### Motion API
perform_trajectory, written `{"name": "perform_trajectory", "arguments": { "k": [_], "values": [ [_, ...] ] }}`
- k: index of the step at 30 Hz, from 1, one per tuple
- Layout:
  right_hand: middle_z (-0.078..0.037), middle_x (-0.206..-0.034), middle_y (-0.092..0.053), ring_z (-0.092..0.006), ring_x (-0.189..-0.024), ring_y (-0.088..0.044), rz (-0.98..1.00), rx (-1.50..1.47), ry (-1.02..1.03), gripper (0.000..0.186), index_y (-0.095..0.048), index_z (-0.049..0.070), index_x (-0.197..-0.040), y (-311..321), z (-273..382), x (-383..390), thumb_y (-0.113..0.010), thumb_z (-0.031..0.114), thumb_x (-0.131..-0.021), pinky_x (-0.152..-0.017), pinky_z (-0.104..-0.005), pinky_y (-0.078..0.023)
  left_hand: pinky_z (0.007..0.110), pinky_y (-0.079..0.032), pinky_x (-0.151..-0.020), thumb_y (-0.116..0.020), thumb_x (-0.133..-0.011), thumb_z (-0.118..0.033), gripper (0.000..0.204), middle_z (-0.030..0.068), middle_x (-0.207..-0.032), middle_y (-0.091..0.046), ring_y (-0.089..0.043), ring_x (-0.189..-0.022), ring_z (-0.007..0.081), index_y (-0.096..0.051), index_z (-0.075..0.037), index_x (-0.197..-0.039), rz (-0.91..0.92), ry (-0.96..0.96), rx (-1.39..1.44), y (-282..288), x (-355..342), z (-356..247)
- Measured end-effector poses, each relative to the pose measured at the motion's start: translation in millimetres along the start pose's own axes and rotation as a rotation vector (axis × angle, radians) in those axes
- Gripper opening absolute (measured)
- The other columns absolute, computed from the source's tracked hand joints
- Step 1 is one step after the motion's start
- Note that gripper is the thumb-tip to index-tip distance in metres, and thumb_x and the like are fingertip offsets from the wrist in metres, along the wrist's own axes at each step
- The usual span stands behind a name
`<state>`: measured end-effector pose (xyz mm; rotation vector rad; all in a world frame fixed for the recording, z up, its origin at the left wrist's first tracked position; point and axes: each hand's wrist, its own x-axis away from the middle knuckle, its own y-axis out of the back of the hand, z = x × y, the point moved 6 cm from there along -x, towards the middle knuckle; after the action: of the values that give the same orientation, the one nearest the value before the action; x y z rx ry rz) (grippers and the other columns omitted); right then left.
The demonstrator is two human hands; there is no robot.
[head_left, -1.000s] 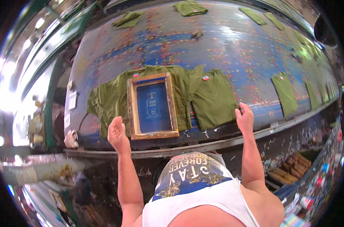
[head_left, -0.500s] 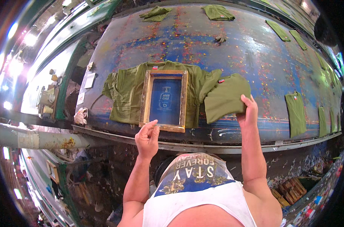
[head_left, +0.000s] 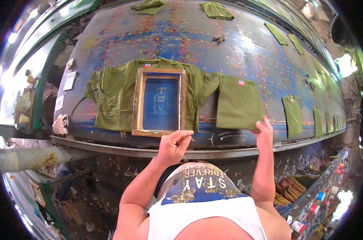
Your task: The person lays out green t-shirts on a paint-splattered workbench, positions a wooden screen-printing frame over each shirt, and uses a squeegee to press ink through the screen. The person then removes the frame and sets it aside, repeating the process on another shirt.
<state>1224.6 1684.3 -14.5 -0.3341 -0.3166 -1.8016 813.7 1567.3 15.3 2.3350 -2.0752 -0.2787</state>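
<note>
An olive-green T-shirt lies spread on the long table, its small label at the neck. On its front rests a wooden-framed printing screen with blue mesh and a light bottle-shaped design. My left hand is closed at the frame's lower right corner, by the shirt's hem; whether its fingertips hold anything is hidden. To the right lies a folded olive T-shirt, its left edge against the spread shirt's sleeve. My right hand is at its lower right corner, fingers apart and slightly blurred.
The paint-speckled table runs far to the right, bordered by a metal rail near me. Folded shirts lie along it and on the far side. A crumpled cloth and paper pieces sit at the left. A pipe is below left.
The folded shirt, tilted in my right hand before, now lies flat and square. My right hand has dropped to its lower corner. My left hand has slid right along the frame's bottom edge.
</note>
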Motion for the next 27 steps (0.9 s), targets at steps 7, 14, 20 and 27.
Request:
{"name": "perform_trajectory", "arguments": {
  "k": [7, 14, 20, 27],
  "values": [
    [-0.015, -0.133, -0.071, -0.0248, -0.106, -0.072, -0.170, 0.783, 0.441, 0.050, -0.067, 0.004, -0.146, 69.9, -37.2, 7.2, -0.074, 0.002, -0.096, -0.091, -0.0373, -0.062, 0.031, -0.052, -0.062, -0.078, -0.099, -0.002, 0.034, 0.0058, -0.084, -0.066, -0.061, -0.068, 0.0143, -0.075, -0.005, -0.133, 0.112, -0.163, -0.097, -37.6, -31.8, -12.5],
    [-0.015, -0.116, -0.076, -0.0251, -0.098, -0.077, -0.111, 0.693, 0.592, 0.035, -0.074, 0.003, -0.131, 48.3, -4.4, -33.2, -0.073, 0.000, -0.096, -0.084, -0.0362, -0.064, 0.044, -0.057, -0.102, -0.078, -0.094, -0.005, 0.059, 0.0185, -0.119, -0.074, -0.072, -0.111, 0.0345, -0.062, -0.002, -0.150, 0.281, -0.124, -0.261, -120.5, -98.3, 8.7],
    [-0.014, -0.111, -0.075, -0.0246, -0.096, -0.078, 0.048, 0.670, 0.766, 0.033, -0.074, 0.001, -0.129, 26.5, 26.8, -108.6, -0.072, -0.005, -0.096, -0.082, -0.0356, -0.064, 0.052, -0.039, -0.126, -0.074, -0.093, -0.010, 0.062, 0.0257, -0.153, -0.061, -0.054, -0.145, 0.0436, -0.059, 0.004, -0.151, 0.105, -0.117, -0.662, -174.9, -187.8, 67.7],
    [-0.014, -0.107, -0.077, -0.0286, -0.090, -0.077, 0.182, 0.716, 0.730, 0.030, -0.077, 0.005, -0.124, -11.3, 36.0, -216.5, -0.081, 0.009, -0.094, -0.080, -0.0410, -0.061, 0.050, -0.045, -0.121, -0.065, -0.094, -0.003, 0.050, 0.0230, -0.145, -0.066, -0.058, -0.139, 0.0414, -0.066, 0.002, -0.143, 0.014, -0.042, -0.908, -203.9, -258.7, 94.4]
  ]
}}
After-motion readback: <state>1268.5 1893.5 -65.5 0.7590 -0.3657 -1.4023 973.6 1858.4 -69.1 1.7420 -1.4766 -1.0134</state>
